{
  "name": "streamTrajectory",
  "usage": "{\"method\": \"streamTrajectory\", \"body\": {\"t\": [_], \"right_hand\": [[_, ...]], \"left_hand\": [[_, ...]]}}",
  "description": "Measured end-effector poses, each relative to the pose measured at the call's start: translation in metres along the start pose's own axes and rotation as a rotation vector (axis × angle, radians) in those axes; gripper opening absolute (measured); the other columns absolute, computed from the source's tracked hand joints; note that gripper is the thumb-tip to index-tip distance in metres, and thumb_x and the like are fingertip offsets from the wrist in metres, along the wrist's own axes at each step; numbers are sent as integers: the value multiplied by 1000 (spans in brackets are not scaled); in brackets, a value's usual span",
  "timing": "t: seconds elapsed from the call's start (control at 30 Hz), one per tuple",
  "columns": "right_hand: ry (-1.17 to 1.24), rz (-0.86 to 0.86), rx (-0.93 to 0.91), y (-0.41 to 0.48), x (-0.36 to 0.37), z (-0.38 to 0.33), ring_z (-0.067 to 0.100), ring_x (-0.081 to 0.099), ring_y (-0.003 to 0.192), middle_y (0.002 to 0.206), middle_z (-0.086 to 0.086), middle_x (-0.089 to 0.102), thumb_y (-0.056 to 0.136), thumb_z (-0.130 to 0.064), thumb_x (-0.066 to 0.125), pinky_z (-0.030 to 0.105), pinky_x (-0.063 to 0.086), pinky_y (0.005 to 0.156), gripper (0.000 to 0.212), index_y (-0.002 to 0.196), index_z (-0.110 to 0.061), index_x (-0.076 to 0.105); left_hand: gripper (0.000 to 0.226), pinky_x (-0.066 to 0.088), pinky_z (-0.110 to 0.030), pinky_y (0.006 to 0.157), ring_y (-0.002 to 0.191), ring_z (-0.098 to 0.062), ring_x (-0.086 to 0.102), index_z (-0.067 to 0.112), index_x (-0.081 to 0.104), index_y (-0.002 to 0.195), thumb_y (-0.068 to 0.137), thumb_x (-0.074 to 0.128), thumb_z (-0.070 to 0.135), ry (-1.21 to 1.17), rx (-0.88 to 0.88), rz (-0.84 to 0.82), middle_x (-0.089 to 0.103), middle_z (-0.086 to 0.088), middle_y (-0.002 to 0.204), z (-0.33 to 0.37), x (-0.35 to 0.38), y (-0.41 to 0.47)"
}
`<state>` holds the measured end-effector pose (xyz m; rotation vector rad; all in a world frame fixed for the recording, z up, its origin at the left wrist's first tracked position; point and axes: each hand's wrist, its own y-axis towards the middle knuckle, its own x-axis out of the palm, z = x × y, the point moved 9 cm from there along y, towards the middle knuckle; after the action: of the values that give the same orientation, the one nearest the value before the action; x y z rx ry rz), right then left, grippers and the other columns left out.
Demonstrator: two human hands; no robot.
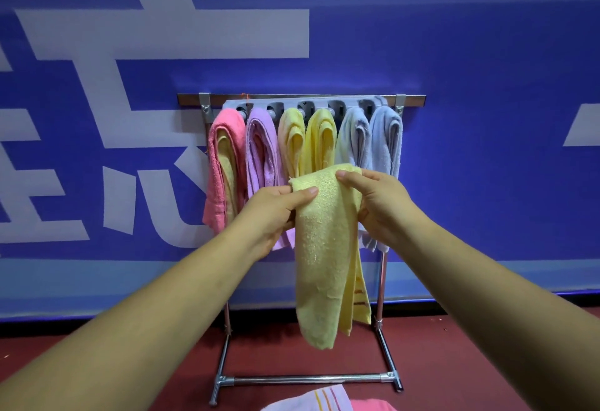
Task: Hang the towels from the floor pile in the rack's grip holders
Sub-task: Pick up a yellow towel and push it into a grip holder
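Thumbs and curled fingers do the work: the left hand (272, 212) and right hand (383, 206) each pinch the bunched top fold of a yellow towel (324, 254); it is held up in front of the rack (383, 280), its tail hanging free above the floor. I'd say the step is gathering a fold to push into a holder; the next move calls for lifting that fold to the holder strip (305, 106) and pressing it into a slot. Six hung towels (263, 157) crowd the strip already, pink, purple, two yellow, two pale blue; whether a slot is free I cannot tell. More of the floor pile (324, 399) shows at the bottom edge; the floor (130, 378) is dark red; the wall (487, 86) behind is blue with large white lettering.
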<state>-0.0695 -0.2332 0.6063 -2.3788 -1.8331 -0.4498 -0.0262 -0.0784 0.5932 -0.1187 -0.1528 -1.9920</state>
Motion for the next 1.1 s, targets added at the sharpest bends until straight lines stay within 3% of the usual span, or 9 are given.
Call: {"method": "streamTrajectory", "body": {"t": [0.17,0.3,0.4,0.47,0.53,0.6,0.73,0.97,1.1], "right_hand": [[8,-6,17,4,-4,2,28,73,88,100,18,75,92,-11,69,42,61,81,21,106,5,70],[-265,-10,68,11,-12,0,29,63,80,87,17,66,82,-28,81,42,54,80,46,110,7,69],[-555,83,-73,17,-22,-29,16,65,65,71,8,69,84,-37,77,32,53,69,46,99,5,70],[-643,108,-223,21,-17,-50,14,66,68,77,8,73,90,-36,71,31,51,68,39,98,3,70],[-639,-49,-270,25,7,-56,15,71,90,98,6,76,95,-29,65,37,55,84,26,106,-6,73],[-500,-286,-188,28,34,-49,19,67,113,120,6,72,100,-19,57,39,51,103,27,124,-9,67],[-318,-577,-18,31,61,-38,31,62,115,126,16,66,102,-9,49,46,43,108,34,133,-2,59],[-506,-615,7,59,60,-28,29,56,98,103,17,60,89,-26,71,41,46,95,54,118,17,57],[-530,-526,-123,76,51,-39,20,63,90,93,8,67,97,-17,61,36,52,92,33,110,13,63]], "left_hand": [[10,56,-19,64,76,-14,73,3,72,96,91,67,10,-13,28,6,77,-9,89,3,6,2],[16,57,-28,76,84,-19,72,3,71,105,94,61,10,-32,88,19,76,-13,97,18,0,12],[20,56,-31,78,85,-20,70,0,69,109,94,61,10,-29,70,-44,74,-13,96,31,0,19],[15,56,-26,68,77,-16,69,5,71,105,94,62,11,27,33,-108,74,-7,88,38,4,20],[12,55,-23,63,73,-14,69,12,73,99,94,62,12,98,4,-185,74,-4,84,44,8,21],[13,54,-25,65,77,-14,69,14,75,100,91,66,16,170,-40,-257,74,-3,90,49,10,22],[43,52,-31,77,99,-18,67,20,67,126,84,72,27,331,-102,-401,70,-5,120,55,3,32],[43,45,-43,108,122,-29,60,6,68,121,81,73,22,427,-73,-442,65,-14,129,58,-13,65],[31,47,-36,100,115,-24,65,2,67,120,93,64,17,531,-2,-489,69,-11,121,56,-16,76]]}}
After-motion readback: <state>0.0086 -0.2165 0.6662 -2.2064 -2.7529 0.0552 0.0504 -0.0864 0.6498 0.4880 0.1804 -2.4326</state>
